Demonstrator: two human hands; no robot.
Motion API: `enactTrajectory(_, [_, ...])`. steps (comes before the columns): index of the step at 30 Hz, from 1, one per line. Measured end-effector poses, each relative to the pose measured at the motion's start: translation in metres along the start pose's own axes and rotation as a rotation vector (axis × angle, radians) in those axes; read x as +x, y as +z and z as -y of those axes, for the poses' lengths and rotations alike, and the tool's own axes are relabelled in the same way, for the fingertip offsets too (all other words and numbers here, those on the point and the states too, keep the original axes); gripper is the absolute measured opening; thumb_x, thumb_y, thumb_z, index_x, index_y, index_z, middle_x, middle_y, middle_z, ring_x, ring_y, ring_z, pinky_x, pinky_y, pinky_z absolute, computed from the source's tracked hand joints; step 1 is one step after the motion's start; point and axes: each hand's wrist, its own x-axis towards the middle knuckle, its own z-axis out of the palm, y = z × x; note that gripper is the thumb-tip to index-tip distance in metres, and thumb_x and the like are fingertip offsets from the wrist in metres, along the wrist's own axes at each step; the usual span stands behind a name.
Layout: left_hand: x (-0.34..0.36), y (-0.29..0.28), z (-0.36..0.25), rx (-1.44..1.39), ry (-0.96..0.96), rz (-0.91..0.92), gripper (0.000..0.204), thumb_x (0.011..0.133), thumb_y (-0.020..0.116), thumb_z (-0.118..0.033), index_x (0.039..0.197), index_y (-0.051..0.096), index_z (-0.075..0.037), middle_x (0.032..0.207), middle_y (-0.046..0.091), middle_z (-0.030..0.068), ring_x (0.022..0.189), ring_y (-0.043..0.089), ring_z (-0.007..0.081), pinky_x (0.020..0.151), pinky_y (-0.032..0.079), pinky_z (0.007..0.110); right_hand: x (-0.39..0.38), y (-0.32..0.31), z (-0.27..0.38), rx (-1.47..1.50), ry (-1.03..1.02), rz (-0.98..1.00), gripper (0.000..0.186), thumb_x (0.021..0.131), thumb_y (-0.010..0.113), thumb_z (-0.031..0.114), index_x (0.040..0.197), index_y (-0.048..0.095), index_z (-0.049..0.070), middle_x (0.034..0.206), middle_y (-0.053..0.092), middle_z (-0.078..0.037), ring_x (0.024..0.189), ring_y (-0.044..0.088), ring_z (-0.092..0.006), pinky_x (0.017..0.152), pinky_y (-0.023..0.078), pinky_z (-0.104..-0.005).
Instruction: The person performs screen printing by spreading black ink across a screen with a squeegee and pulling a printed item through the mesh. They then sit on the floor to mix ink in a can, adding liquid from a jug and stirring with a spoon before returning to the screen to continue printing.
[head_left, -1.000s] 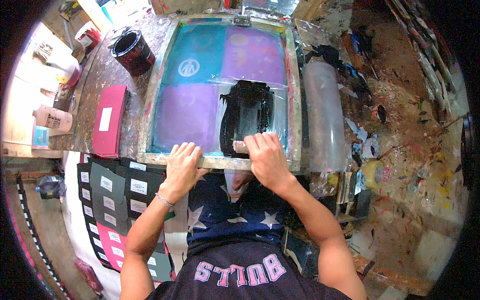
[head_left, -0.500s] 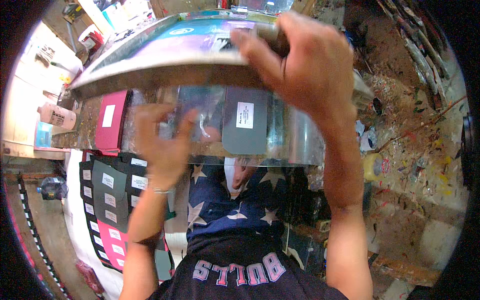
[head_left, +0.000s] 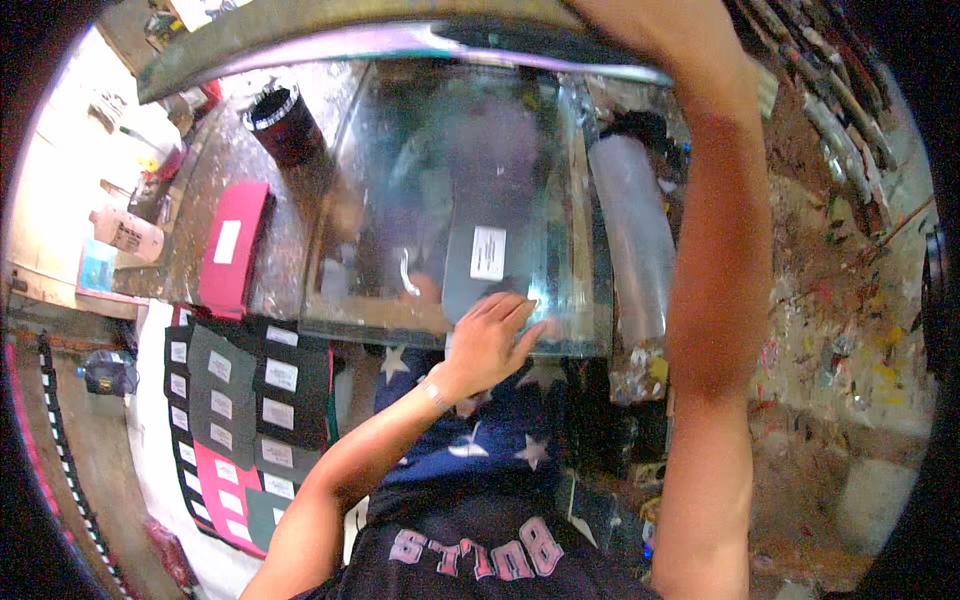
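left hand [head_left: 492, 338] spread flat, fingertips on dark grey card [head_left: 490, 275] with white label, lying on glass plate [head_left: 560, 250] at its near edge. right arm raised, holding lifted screen frame [head_left: 350, 35] overhead; right hand out of view. black ink can [head_left: 285, 130] and pink card [head_left: 235, 250] on counter [head_left: 215, 190] to the left.

The glass plate [head_left: 470, 200] lies open under the raised frame [head_left: 400, 30]; a black can [head_left: 285, 125] stands left of it, a grey roll [head_left: 630, 230] right.

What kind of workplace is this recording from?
Probably a screen-printing workshop: a raised framed printing screen over a glass bed, a black ink tub, and a paint-spattered floor.
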Motion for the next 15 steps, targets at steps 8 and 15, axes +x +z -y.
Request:
enactTrajectory(8, [-0.142, -0.055, 0.059, 0.557, -0.163, 0.054, 0.068, 0.094, 0.068, -0.055, 0.148, 0.057, -0.016, 0.167, 0.030, 0.0237, 0.157, 0.018, 0.0471, 0.122, 0.007, 0.070, 0.006, -0.014, -0.005, 0.030, 0.032, 0.053, 0.070, 0.094, 0.060, 0.065, 0.078, 0.072, -0.002, 0.078, 0.068, -0.030, 0.079, 0.069, -0.0485, 0.074, 0.055, -0.0547])
enactTrajectory(15, [-0.129, -0.050, 0.045, -0.591, -0.980, -0.413, 0.029, 0.094, 0.076, -0.014, 0.113, 0.069, 0.006, 0.111, 0.072, 0.0125, 0.095, 0.064, 0.0152, 0.085, 0.051, 0.032, 0.015, -0.025, -0.013, 0.083, 0.050, 0.082, 0.068, 0.094, 0.061, 0.063, 0.079, 0.075, -0.001, 0.076, 0.070, -0.026, 0.076, 0.070, -0.0449, 0.071, 0.055, -0.0512])
